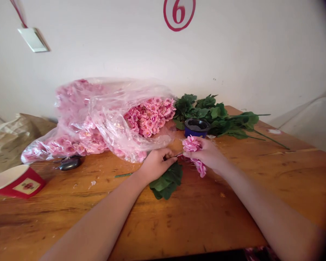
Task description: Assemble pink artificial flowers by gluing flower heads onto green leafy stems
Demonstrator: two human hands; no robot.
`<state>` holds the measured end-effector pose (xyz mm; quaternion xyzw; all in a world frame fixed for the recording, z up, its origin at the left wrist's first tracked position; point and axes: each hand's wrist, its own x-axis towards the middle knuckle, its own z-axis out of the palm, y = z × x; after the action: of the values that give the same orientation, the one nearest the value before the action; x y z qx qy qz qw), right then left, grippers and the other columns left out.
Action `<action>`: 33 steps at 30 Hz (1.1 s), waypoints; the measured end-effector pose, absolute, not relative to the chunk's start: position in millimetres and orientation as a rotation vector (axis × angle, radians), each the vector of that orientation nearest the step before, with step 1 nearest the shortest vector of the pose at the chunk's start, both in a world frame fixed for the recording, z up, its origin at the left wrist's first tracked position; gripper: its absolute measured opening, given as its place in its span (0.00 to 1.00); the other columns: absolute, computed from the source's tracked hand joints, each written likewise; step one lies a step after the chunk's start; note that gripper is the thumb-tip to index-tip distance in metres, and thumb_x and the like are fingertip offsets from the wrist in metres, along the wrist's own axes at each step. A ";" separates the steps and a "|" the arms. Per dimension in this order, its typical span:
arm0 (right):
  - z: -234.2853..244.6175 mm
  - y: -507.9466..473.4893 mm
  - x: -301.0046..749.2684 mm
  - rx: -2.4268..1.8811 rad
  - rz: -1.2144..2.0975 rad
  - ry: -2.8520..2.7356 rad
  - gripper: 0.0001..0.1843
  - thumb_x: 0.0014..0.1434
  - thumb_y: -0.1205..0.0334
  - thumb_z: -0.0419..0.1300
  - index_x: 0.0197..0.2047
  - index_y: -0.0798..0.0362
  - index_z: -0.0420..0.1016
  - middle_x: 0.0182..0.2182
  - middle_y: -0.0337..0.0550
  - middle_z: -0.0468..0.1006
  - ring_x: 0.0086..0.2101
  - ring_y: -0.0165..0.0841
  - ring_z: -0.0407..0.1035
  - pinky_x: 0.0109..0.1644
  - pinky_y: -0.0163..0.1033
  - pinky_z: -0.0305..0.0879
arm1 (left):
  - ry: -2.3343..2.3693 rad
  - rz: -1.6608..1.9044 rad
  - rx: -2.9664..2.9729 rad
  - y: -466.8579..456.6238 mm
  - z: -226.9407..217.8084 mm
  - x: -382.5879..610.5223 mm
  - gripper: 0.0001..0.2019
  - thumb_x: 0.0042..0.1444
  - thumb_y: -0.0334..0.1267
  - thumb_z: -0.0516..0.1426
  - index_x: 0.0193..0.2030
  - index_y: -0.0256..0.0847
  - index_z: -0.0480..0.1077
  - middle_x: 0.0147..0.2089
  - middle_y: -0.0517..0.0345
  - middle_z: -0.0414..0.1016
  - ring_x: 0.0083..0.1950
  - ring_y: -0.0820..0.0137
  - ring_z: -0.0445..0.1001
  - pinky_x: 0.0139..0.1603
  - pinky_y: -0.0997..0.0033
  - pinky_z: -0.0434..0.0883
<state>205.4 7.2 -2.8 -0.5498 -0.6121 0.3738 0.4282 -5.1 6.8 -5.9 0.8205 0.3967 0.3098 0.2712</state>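
Observation:
My left hand point(158, 163) is closed round the stem of an artificial leaf sprig; its green leaves point(167, 183) hang below the fingers and the stem end point(123, 175) sticks out to the left. Just to the right, my right hand point(208, 154) pinches a pink artificial flower point(191, 144), with more petals showing under the fingers. A thin stem runs between the two hands, and the fingertips nearly meet there. Both hands are just above the wooden table point(206, 224). Behind my right hand stands a small round blue container point(197, 127) with a black inside.
Clear plastic bags point(105, 123) of pink flowers point(153, 116) lie against the wall. Green leaf stems point(217, 112) are piled at the back right. A red paper tub point(32, 183), a black-handled object point(70, 163) and a brown bag point(19, 137) are at the left.

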 end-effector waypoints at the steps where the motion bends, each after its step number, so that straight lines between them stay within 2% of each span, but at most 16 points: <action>1: -0.9 6.7 206.9 -1.362 0.927 -1.534 0.23 0.45 0.62 0.69 0.46 0.51 0.73 0.36 0.42 0.80 0.33 0.36 0.74 0.37 0.38 0.71 | 1.062 0.837 2.210 5.7 -4.7 -4.8 0.07 0.58 0.40 0.56 0.34 0.40 0.73 0.27 0.64 0.70 0.29 0.74 0.65 0.30 0.74 0.60; 4: 2.9 6.0 212.4 -1.359 0.896 -1.570 0.25 0.45 0.60 0.69 0.48 0.51 0.72 0.40 0.44 0.79 0.37 0.37 0.75 0.41 0.41 0.71 | 1.032 0.851 2.200 3.6 -2.2 -4.4 0.07 0.57 0.40 0.57 0.37 0.41 0.72 0.28 0.63 0.70 0.29 0.73 0.66 0.31 0.74 0.61; 7: 3.3 6.4 218.1 -1.351 0.903 -1.598 0.30 0.46 0.56 0.70 0.52 0.49 0.68 0.43 0.45 0.79 0.39 0.38 0.75 0.44 0.42 0.71 | 1.043 0.938 2.150 4.4 -1.1 -5.0 0.07 0.59 0.40 0.55 0.36 0.40 0.71 0.29 0.62 0.71 0.30 0.73 0.67 0.32 0.73 0.62; 9: 3.4 5.9 221.0 -1.313 0.999 -1.627 0.34 0.47 0.55 0.70 0.55 0.49 0.64 0.42 0.45 0.79 0.39 0.38 0.75 0.41 0.41 0.72 | 1.071 1.044 2.087 6.0 -0.4 -5.9 0.07 0.59 0.40 0.55 0.35 0.40 0.70 0.28 0.62 0.70 0.30 0.73 0.67 0.32 0.74 0.62; 12: 5.9 2.8 222.2 -1.314 1.134 -1.688 0.39 0.47 0.57 0.70 0.59 0.50 0.60 0.37 0.44 0.80 0.33 0.36 0.76 0.34 0.37 0.72 | 1.112 1.223 1.981 7.9 0.3 -7.0 0.06 0.59 0.41 0.56 0.36 0.41 0.68 0.26 0.65 0.63 0.28 0.75 0.63 0.30 0.75 0.61; 13: 7.3 1.4 221.7 -1.326 1.154 -1.701 0.38 0.48 0.57 0.70 0.60 0.50 0.60 0.35 0.43 0.80 0.30 0.35 0.76 0.32 0.36 0.71 | 1.113 1.267 1.948 8.2 0.3 -7.2 0.06 0.59 0.41 0.56 0.37 0.41 0.67 0.25 0.66 0.61 0.27 0.75 0.62 0.30 0.75 0.60; 15: 10.5 -1.3 219.4 -1.353 1.185 -1.730 0.31 0.51 0.56 0.68 0.57 0.52 0.65 0.32 0.43 0.80 0.25 0.32 0.74 0.29 0.35 0.70 | 1.098 1.325 1.901 8.2 -0.2 -7.3 0.07 0.59 0.41 0.56 0.37 0.41 0.65 0.25 0.67 0.59 0.27 0.75 0.61 0.30 0.75 0.60; 18: 13.8 -4.2 215.5 -1.384 1.254 -1.800 0.19 0.56 0.50 0.62 0.44 0.55 0.75 0.22 0.41 0.77 0.19 0.32 0.72 0.22 0.34 0.68 | 1.099 1.362 1.912 6.8 -0.3 -6.8 0.09 0.58 0.41 0.57 0.32 0.41 0.61 0.26 0.67 0.59 0.28 0.75 0.60 0.30 0.75 0.60; 22: 13.7 -6.7 212.1 -1.360 1.252 -1.857 0.19 0.58 0.46 0.59 0.36 0.55 0.76 0.15 0.38 0.72 0.17 0.32 0.72 0.18 0.31 0.66 | 1.126 1.293 1.982 4.0 1.9 -6.7 0.09 0.58 0.42 0.56 0.31 0.41 0.62 0.26 0.65 0.62 0.28 0.75 0.62 0.31 0.75 0.60; 26: 11.2 -8.3 209.7 -1.347 1.204 -1.872 0.13 0.54 0.52 0.64 0.37 0.54 0.78 0.16 0.38 0.75 0.15 0.31 0.71 0.16 0.30 0.64 | 1.161 1.217 2.037 2.2 4.6 -7.4 0.07 0.58 0.40 0.55 0.33 0.41 0.66 0.27 0.64 0.64 0.29 0.74 0.63 0.31 0.74 0.61; 29: 9.9 -8.3 208.4 -1.374 1.176 -1.875 0.10 0.53 0.54 0.64 0.31 0.53 0.78 0.13 0.37 0.72 0.14 0.32 0.69 0.14 0.31 0.62 | 1.200 1.142 2.123 0.4 9.3 -8.5 0.05 0.56 0.39 0.57 0.37 0.41 0.68 0.28 0.64 0.65 0.30 0.73 0.64 0.32 0.74 0.62; 31: 10.1 -8.4 207.9 -1.400 1.105 -1.823 0.11 0.54 0.54 0.63 0.29 0.53 0.77 0.12 0.36 0.70 0.13 0.30 0.68 0.13 0.30 0.60 | 1.159 1.016 2.250 -1.6 14.2 -9.7 0.07 0.54 0.39 0.59 0.40 0.42 0.70 0.32 0.62 0.68 0.33 0.72 0.67 0.36 0.72 0.65; 33: 11.2 -9.3 207.5 -1.403 1.045 -1.752 0.11 0.55 0.53 0.61 0.32 0.52 0.77 0.14 0.34 0.70 0.12 0.29 0.67 0.12 0.29 0.59 | 1.092 0.871 2.385 -3.6 18.8 -10.9 0.11 0.51 0.39 0.61 0.43 0.43 0.72 0.38 0.59 0.71 0.39 0.68 0.70 0.42 0.68 0.67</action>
<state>207.5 -9.3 11.2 -0.5356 -0.6688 0.3989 0.3268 -10.9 -3.6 18.8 0.8476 0.3879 0.3096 0.1877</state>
